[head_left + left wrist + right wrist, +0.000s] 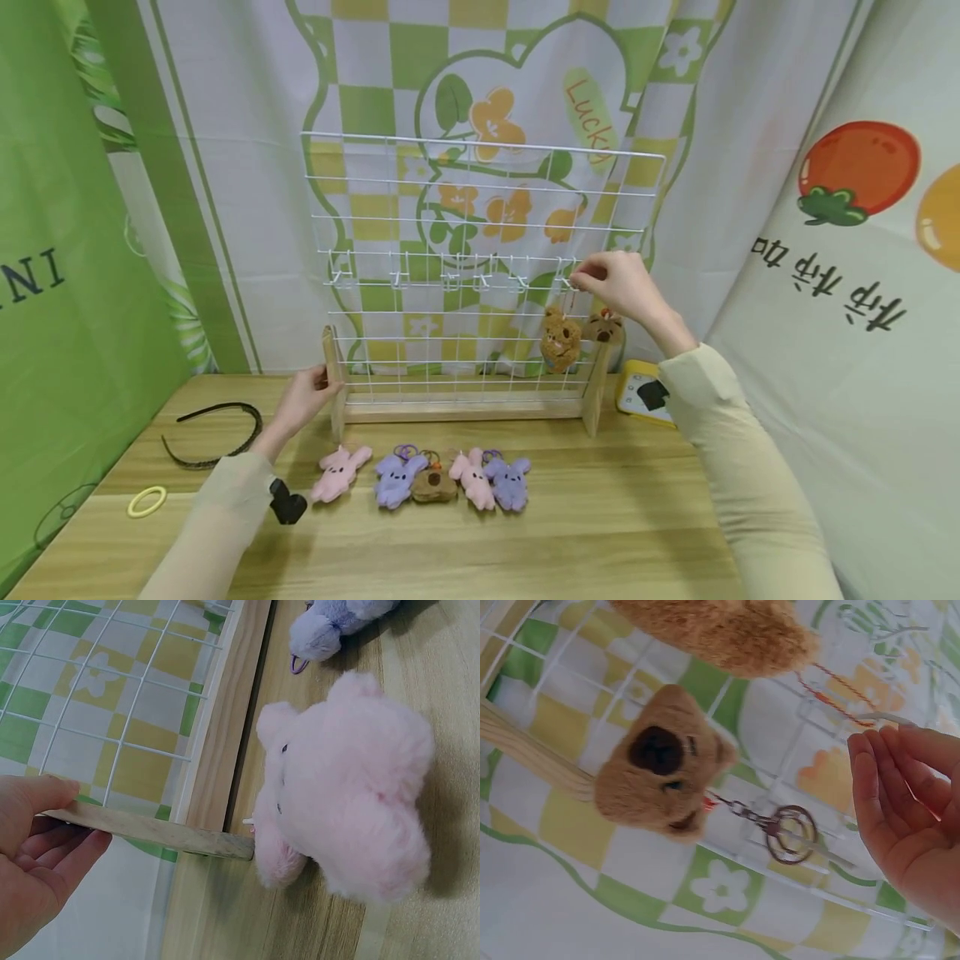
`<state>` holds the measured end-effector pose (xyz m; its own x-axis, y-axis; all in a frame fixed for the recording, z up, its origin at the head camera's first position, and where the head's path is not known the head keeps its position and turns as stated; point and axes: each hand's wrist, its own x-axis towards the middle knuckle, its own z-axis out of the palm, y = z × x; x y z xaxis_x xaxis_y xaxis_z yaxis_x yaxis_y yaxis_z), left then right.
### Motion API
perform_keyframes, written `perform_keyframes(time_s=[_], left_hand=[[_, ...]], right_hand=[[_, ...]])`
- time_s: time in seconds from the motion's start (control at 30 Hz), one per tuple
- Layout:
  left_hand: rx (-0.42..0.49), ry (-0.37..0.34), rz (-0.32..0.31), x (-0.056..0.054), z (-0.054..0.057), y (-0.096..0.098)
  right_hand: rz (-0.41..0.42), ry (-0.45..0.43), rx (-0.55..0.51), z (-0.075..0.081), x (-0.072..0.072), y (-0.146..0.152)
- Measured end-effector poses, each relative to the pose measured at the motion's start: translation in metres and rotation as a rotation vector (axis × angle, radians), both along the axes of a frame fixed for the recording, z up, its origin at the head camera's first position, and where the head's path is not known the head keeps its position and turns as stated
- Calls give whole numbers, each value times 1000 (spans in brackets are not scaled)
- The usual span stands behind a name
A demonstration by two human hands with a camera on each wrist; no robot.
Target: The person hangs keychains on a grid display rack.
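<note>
- One brown curly teddy bear charm (561, 340) hangs by its red-orange cord (847, 684), looped over a white hook (885, 716) near the right end of the wire grid (483, 144).
- The right hand (618, 283) is nearly closed at the fingertips: thumb and fingers pinch the free end of that hook, just beside the cord.
- One brown bear-head charm (660, 761) hangs just to the right of the teddy, on a short chain with a dark key ring (772, 834). That makes two charms on the grid.
- More white hooks form a row across the grid to the left; their exact number is hard to tell.
- The left hand (306, 400) is partly closed, thumb and fingers gripping the left wooden upright (165, 834), one of two uprights joined by one wooden crossbar (465, 411).
- Five plush charms lie on the surface (600, 533) in front of the stand: two pink charms (339, 473), two purple charms (397, 479) and one brown plush charm (435, 486). The leftmost pink one lies slightly apart.
- Farther left lie one black headband (258, 429) and one yellow ring (132, 506).
- One yellow-and-white device (637, 392) sits beyond the right upright.
- A green-and-yellow checked curtain (367, 50) hangs behind.
</note>
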<state>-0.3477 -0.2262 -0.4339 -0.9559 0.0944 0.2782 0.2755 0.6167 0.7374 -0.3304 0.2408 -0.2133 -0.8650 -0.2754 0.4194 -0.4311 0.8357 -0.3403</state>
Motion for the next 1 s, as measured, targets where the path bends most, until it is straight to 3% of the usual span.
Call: perform_keyframes(time_s=[0.2, 0.4, 0.5, 0.63, 0.87, 1.0], left_hand=[[-1, -5, -6, 0, -1, 0], [-20, 11, 7, -1, -2, 0], [-13, 12, 2, -2, -2, -1], [-13, 1, 1, -3, -2, -2], [-15, -14, -3, -5, -3, -2], [-12, -13, -2, -5, -3, -2]], right_hand=[[22, 107, -67, 0, 26, -2], [154, 111, -63, -25, 54, -12], [212, 45, -47, -49, 64, -21], [282, -53, -6, -92, 65, -33], [359, -219, 42, -172, 48, -49], [372, -319, 50, -206, 35, -55]])
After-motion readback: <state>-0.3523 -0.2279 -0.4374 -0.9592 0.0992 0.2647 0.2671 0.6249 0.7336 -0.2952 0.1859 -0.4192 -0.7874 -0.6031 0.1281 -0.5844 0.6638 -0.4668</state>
